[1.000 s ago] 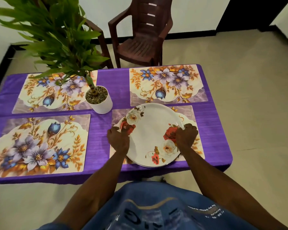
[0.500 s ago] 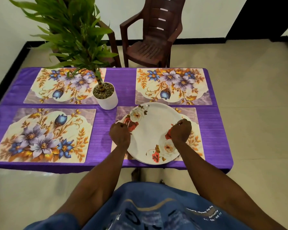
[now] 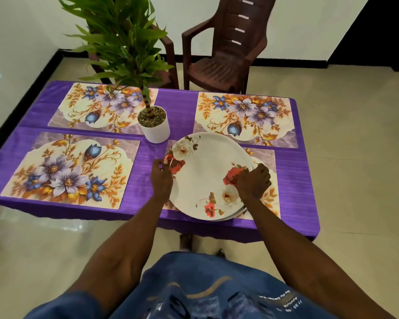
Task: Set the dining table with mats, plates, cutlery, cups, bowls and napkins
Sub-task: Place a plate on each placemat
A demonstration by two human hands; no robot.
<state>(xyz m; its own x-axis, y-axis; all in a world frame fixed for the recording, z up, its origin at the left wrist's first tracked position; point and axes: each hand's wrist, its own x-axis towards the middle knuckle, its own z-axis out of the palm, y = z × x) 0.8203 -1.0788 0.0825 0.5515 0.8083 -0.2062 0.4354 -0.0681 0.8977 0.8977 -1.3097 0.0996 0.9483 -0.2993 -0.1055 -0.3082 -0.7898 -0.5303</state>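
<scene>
The table (image 3: pixel 295 229), draped in a purple cloth, spreads out on every side of the 2 gripping hands. 4 floral mats lie on it: 1 directly under the grip, the near right mat (image 3: pixel 266 157); 1 beyond it, the far right mat (image 3: pixel 244 116); 1 off to the left of the left hand, the near left mat (image 3: pixel 67 171); and 1 beyond that, the far left mat (image 3: pixel 101 107). A brown plastic chair (image 3: pixel 226 44) stands past the far edge of the table, well apart from the hands. A potted plant (image 3: pixel 154 125) in a white pot sits just beyond the left hand, close to the plate's far left rim.

Between the hands is a white plate (image 3: pixel 203 176) with red and cream roses, over the near right mat. A second rim shows under its lower right edge, so it seems to sit on another plate.

The left hand (image 3: pixel 161 178) pinches the plate's left rim, fingers curled round the edge. The right hand (image 3: pixel 253 181) grips the right rim, fingers curled over onto the red rose.
</scene>
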